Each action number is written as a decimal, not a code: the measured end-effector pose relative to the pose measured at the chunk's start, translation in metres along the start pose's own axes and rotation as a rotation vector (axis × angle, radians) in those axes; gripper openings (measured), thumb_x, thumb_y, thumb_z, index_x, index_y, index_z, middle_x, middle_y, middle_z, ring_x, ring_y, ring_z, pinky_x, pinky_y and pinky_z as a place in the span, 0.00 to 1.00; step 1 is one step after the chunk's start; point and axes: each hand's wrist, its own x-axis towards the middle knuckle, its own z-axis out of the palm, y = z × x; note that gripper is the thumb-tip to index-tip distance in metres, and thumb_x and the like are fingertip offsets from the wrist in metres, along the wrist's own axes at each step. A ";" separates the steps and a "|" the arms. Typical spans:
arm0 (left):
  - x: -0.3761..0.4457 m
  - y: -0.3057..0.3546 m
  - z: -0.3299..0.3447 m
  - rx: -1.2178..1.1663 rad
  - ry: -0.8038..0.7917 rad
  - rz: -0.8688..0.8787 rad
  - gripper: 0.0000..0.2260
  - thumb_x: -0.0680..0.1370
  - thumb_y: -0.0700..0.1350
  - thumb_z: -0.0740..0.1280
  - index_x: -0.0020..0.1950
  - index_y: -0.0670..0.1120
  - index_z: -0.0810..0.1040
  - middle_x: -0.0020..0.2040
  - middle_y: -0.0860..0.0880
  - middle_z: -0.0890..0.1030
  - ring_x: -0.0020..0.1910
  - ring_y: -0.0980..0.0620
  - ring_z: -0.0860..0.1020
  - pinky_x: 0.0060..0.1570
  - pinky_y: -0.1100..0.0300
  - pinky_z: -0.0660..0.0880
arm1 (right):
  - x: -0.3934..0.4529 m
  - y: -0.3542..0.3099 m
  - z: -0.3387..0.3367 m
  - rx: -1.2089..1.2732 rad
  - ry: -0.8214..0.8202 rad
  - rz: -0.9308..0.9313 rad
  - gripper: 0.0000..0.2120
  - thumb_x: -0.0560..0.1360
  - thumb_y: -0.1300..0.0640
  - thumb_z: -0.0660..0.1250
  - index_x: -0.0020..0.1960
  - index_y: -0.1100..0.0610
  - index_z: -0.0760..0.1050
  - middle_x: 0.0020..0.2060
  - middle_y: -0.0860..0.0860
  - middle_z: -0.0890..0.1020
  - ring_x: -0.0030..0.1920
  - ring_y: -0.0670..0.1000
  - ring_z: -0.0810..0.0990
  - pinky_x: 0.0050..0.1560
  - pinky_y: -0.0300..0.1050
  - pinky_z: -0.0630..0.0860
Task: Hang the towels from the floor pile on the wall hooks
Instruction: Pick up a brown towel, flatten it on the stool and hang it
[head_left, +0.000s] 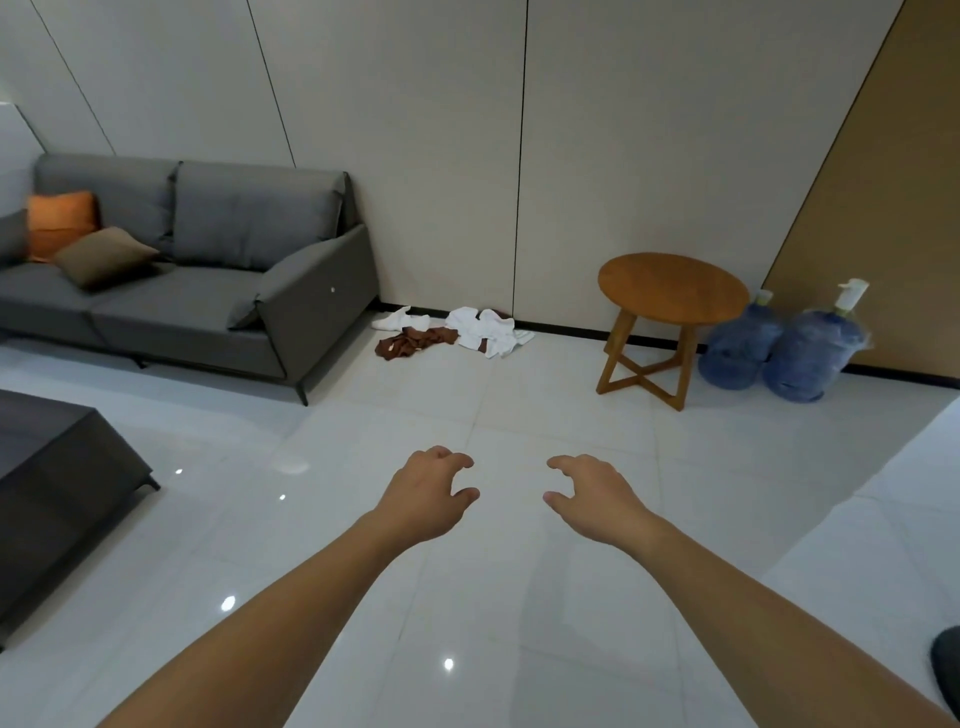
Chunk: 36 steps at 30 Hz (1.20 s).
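Both hands reach forward over the tiled floor (519, 395), empty: the left hand (428, 491) and the right hand (592, 496) hang side by side with a gap between them, fingers loosely curled and holding nothing.

At twelve o'clock from the hands, well apart from them, the towel pile (454, 332) lies on the floor against the foot of the wall (441, 130). It sits between the grey sofa (197, 280) at ten o'clock and the round wooden side table (670, 312) at two o'clock. White towels (488, 327) are heaped on the right of the pile, a brown towel (413, 343) is crumpled on the left, and another small white piece (397, 319) lies behind it, near the sofa's arm. No wall hooks show in this view.

Towels like these should be light, limp and easy to grip, with nothing to break. They will sag and trail when lifted, and the tangled ones may drag a neighbour up with them. My judgement is to pinch one towel at a free edge or corner, shake it loose, then hold it along the top edge so that it drapes over a hook.

Two blue water jugs (779, 348) stand past the side table at two o'clock.
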 end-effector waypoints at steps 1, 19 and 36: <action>0.019 0.000 0.001 0.002 -0.001 -0.002 0.21 0.80 0.56 0.65 0.73 0.52 0.71 0.71 0.50 0.71 0.69 0.49 0.69 0.65 0.53 0.71 | 0.020 0.005 -0.004 0.003 -0.003 -0.001 0.26 0.80 0.47 0.64 0.76 0.50 0.65 0.68 0.51 0.73 0.64 0.52 0.74 0.64 0.46 0.71; 0.343 0.011 -0.039 0.048 -0.024 -0.148 0.22 0.81 0.56 0.64 0.73 0.53 0.70 0.71 0.50 0.72 0.69 0.49 0.70 0.67 0.53 0.71 | 0.363 0.063 -0.124 0.023 -0.065 -0.073 0.26 0.79 0.47 0.65 0.75 0.51 0.66 0.69 0.53 0.73 0.66 0.54 0.74 0.65 0.47 0.71; 0.624 -0.117 -0.099 -0.032 -0.052 -0.163 0.23 0.81 0.56 0.65 0.74 0.52 0.69 0.72 0.50 0.71 0.70 0.48 0.70 0.68 0.53 0.71 | 0.660 0.003 -0.151 -0.042 -0.120 -0.009 0.26 0.80 0.47 0.65 0.76 0.50 0.66 0.68 0.53 0.73 0.65 0.53 0.75 0.63 0.46 0.72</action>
